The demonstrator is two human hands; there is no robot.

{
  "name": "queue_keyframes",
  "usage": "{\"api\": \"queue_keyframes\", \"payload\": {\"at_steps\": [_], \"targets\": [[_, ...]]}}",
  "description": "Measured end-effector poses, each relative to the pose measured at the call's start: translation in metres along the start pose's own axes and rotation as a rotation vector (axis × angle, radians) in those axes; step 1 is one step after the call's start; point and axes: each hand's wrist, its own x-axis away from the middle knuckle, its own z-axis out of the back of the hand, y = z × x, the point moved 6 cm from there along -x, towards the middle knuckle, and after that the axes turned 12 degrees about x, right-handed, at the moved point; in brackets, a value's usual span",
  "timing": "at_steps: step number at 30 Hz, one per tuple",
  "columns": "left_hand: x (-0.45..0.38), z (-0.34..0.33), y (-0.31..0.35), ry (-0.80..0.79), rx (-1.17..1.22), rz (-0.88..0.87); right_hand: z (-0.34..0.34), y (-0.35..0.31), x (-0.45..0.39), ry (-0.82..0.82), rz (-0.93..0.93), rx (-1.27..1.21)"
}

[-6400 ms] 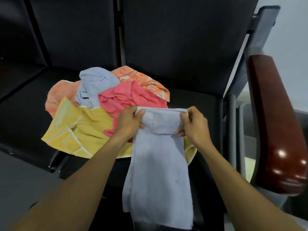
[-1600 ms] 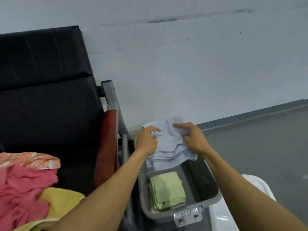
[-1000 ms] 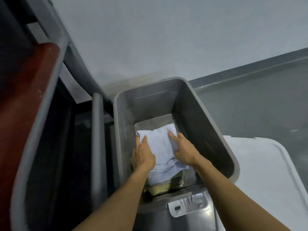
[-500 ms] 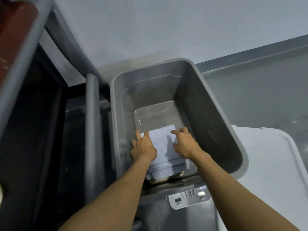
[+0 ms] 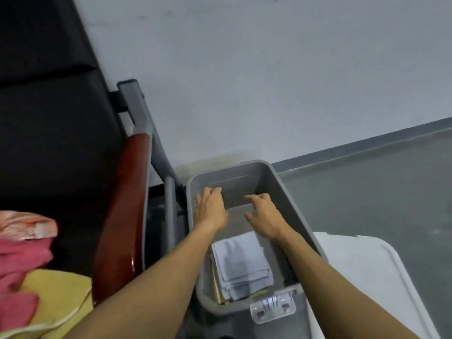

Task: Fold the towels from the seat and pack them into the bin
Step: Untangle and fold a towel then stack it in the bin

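**Folded towel in bin, both hands free**

The folded pale blue towel [image 5: 241, 263] lies in the near end of the grey bin [image 5: 292, 204], on top of a green towel [image 5: 216, 282]. At 12 o'clock from it, the left hand [image 5: 210, 207] and right hand [image 5: 265, 214] hover over the bin, fingers loose, holding nothing. At 9 o'clock, pink [image 5: 22, 263] and yellow [image 5: 56, 299] towels lie on the black seat [image 5: 49, 148].

Folded towel [image 5: 242, 260] in bin [image 5: 297, 216], atop what looks like another; bin right of armrest [image 5: 122, 216]; lid [image 5: 367, 277] right of bin.
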Motion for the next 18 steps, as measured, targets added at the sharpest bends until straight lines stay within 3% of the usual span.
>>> {"api": "queue_keyframes", "payload": {"at_steps": [7,13,18], "targets": [[0.076,0.14,0.027,0.236,-0.058,-0.22,0.087,-0.133,0.061,0.195,0.187,-0.048],[0.161,0.25,-0.076,0.44,0.022,-0.099,0.072,-0.284,0.107,0.231,0.414,-0.138],[0.221,0.293,-0.193,0.543,0.08,0.058,-0.009,-0.388,0.129,0.075,0.531,-0.18]]}}
